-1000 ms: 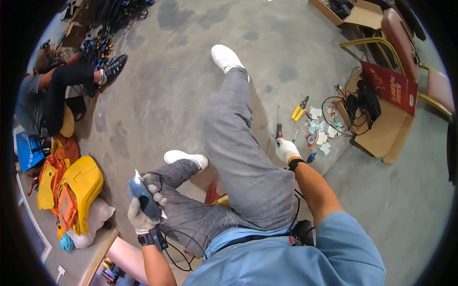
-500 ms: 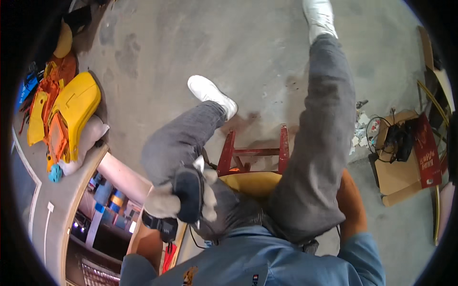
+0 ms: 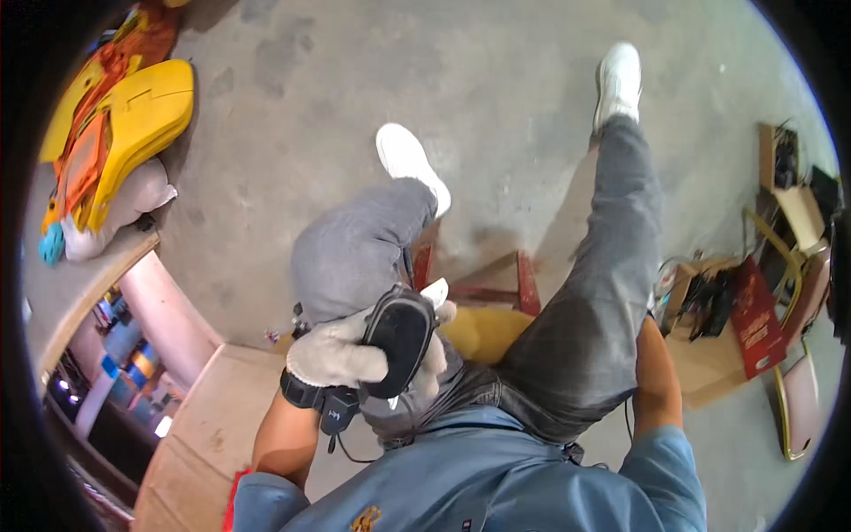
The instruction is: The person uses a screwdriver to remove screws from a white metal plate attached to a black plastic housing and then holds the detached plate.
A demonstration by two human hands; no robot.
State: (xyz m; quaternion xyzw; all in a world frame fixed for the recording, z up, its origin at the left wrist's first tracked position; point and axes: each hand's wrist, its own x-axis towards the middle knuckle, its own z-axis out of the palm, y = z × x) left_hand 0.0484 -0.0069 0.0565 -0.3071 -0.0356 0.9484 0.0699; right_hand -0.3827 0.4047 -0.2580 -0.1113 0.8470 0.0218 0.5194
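My left hand wears a light grey-white glove, with a black strapped device at the wrist. Its thumb lies across one side of a black oval object with a raised rim, and the fingers wrap round the other side. At the object's far end a white tab sticks up. I cannot make out what kind of thing it is. The hand is over my left thigh. My right forearm goes down beside my right thigh, and the leg hides that hand.
Beneath me stands a red-legged stool with a yellow seat. An opened cardboard box with black cables is at the right. Yellow and orange plastic parts lie at the far left. A beige-topped table is at the near left.
The view has swung, so the stool and boxes sit elsewhere in the picture. My left hand, still holding the black object, has moved right and tilted slightly. My right hand stays hidden.
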